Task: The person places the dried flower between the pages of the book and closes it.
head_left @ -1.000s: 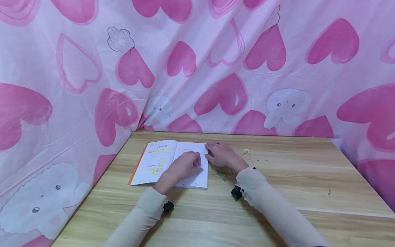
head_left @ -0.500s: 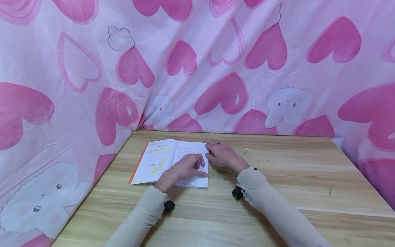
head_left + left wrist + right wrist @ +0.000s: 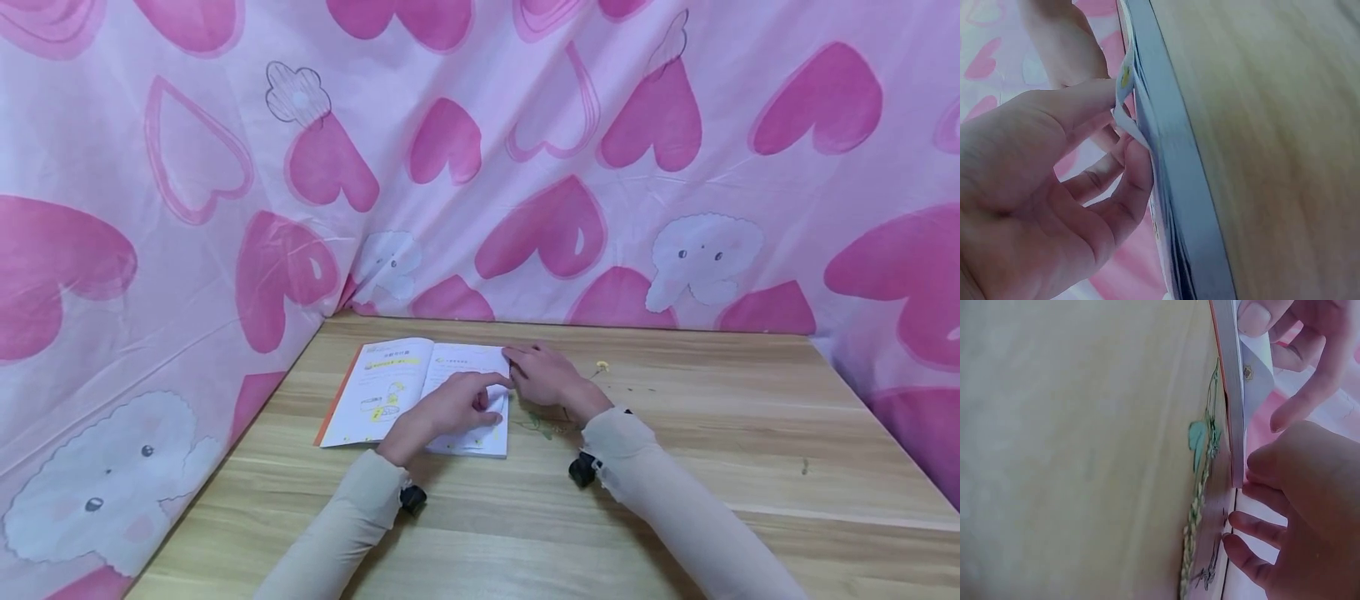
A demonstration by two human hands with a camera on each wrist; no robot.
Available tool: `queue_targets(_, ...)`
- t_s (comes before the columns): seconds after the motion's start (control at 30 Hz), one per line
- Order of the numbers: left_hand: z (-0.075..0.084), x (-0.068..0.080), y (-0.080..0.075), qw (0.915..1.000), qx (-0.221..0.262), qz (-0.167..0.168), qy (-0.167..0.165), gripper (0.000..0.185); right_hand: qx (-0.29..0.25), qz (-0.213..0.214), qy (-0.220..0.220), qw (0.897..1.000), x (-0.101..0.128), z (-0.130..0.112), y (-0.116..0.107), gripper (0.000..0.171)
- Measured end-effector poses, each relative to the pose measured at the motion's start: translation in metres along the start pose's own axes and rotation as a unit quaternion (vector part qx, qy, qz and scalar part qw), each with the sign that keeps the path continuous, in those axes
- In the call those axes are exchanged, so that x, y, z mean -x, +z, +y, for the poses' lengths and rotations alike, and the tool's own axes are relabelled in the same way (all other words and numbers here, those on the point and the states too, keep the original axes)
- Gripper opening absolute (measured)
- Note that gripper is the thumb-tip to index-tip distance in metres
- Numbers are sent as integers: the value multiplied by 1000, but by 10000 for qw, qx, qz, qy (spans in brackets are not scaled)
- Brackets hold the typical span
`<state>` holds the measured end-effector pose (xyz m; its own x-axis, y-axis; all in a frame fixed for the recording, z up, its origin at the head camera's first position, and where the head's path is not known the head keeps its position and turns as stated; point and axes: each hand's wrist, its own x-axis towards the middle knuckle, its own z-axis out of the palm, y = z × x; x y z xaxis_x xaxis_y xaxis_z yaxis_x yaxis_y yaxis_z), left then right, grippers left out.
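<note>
The left hand (image 3: 442, 410) pinches a page corner of the open book (image 3: 390, 392) while the right hand (image 3: 547, 379) presses flat-fingered on its edge.

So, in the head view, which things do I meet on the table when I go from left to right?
Book's orange cover edge → left page with yellow pictures → left hand on the right page → right hand at the book's right edge → small yellow flower → bare wooden table.

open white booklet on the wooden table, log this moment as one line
left hand: pinches page corner | right hand: rests on open white booklet | wooden table: green sprig beside booklet
</note>
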<state>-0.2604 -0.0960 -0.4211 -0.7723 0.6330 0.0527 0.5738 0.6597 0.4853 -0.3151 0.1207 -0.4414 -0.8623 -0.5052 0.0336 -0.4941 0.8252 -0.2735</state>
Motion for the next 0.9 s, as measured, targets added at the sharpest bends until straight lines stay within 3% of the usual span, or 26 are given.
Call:
queue_targets(0.37,2,7,-22,9997,-67,220,-4,43,-190,43,313,9993,1,1,3,59)
queue_targets(0.67,4,11,-42,9972,83,706,-225,22,82,100,390,9992,-2,-2,3,83)
queue_targets(0.77,4,12,-47,9954,101,914,-269,15,36,111,342,9993,-2,-4,1,83)
queue_targets(0.9,5,14,-53,9930,336,1031,-475,23,17,117,161,9998,-2,-7,-1,74)
